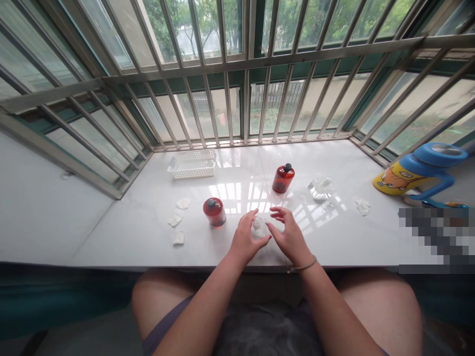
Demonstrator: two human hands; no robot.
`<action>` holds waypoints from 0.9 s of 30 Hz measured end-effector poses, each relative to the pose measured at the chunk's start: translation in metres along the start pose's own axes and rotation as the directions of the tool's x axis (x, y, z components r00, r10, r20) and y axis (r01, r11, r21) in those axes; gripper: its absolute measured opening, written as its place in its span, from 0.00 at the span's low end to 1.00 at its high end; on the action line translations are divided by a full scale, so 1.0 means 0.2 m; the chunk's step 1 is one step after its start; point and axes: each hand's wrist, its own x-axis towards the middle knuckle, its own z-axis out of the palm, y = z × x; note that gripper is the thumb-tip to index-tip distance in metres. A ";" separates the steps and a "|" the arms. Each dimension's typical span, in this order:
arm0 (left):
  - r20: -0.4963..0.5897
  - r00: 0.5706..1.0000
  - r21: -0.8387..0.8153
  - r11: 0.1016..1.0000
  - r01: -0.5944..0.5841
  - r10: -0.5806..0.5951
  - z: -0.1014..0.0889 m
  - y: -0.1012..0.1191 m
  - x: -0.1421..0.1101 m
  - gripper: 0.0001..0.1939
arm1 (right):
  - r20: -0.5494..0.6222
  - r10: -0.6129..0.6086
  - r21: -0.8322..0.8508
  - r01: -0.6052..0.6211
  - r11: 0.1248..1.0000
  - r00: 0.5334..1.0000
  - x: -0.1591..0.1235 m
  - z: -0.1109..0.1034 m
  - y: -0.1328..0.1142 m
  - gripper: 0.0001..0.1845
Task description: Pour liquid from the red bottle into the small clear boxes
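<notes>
Right now both bare hands are raised at the near part of the white surface (pixel 237 252), a small clear container (pixel 259 226) between them. The left hand (pixel 245 238) curves around its left and near sides, thumb and fingers spread apart; whether that grip is closed on the container, I cannot tell. The right hand (pixel 291 238) is just beside it on the other side, its grip open, fingers bent and the thumb reaching toward the container. A thin bracelet (pixel 304 266) circles the right wrist.

Just to the left of the left hand stands one red bottle (pixel 214 213) with a dark cap; a second red bottle (pixel 283 180), also dark-capped, stands beyond the right hand. Farther right sits a clear, angular dish (pixel 321 190) with something whitish at it, too indistinct to name. Three white, crumpled pieces (pixel 178 239) lie apart from one another left of the nearer bottle, and another white piece (pixel 362 207) lies right of the dish. A white perforated basket (pixel 192 170) is set toward the back left, near the window bars (pixel 246 106). At the far right, a yellow-and-blue flask (pixel 397 177) with a cartoon print appears tilted in the view.
</notes>
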 end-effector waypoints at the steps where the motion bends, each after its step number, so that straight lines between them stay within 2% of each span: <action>1: 0.005 1.000 -0.013 0.999 0.029 -0.029 -0.01 0.01 0.00 0.42 | -0.057 0.019 -0.021 -0.020 1.000 0.998 0.00 -0.02 0.02 0.23; 3: -0.001 0.997 -0.045 0.996 0.079 -0.079 -0.01 0.01 -0.01 0.40 | -0.143 0.066 -0.037 -0.072 0.997 0.988 0.00 -0.05 0.05 0.20; 5: -0.022 0.994 -0.070 0.992 0.105 -0.107 -0.01 0.02 -0.01 0.39 | -0.160 0.099 -0.008 -0.101 0.995 0.982 0.00 -0.06 0.06 0.19; 11: 0.002 0.997 -0.057 0.996 0.074 -0.074 -0.02 0.01 0.00 0.38 | -0.073 0.065 0.064 -0.060 0.996 0.995 -0.03 0.00 -0.03 0.25; 13: -0.007 0.995 -0.039 0.994 0.098 -0.098 -0.02 0.01 0.00 0.39 | -0.045 0.054 0.082 -0.051 0.995 0.997 -0.04 0.02 -0.06 0.26; 20: -0.027 0.993 -0.181 0.978 0.106 -0.113 0.01 -0.01 -0.02 0.45 | 0.069 -0.004 0.059 0.000 0.998 0.998 -0.07 0.09 -0.12 0.30; 22: -0.018 0.994 -0.156 0.982 0.107 -0.111 0.01 -0.01 -0.01 0.46 | 0.047 0.004 0.014 -0.005 1.000 0.999 -0.07 0.12 -0.14 0.30; 25: -0.025 0.994 -0.102 0.989 0.102 -0.105 0.01 -0.02 -0.01 0.41 | -0.024 0.031 -0.059 -0.032 0.998 0.999 -0.05 0.17 -0.17 0.33; 27: -0.039 0.994 -0.079 0.992 0.100 -0.104 0.00 -0.02 -0.01 0.39 | -0.046 0.053 -0.079 -0.057 0.995 0.998 -0.03 0.18 -0.19 0.31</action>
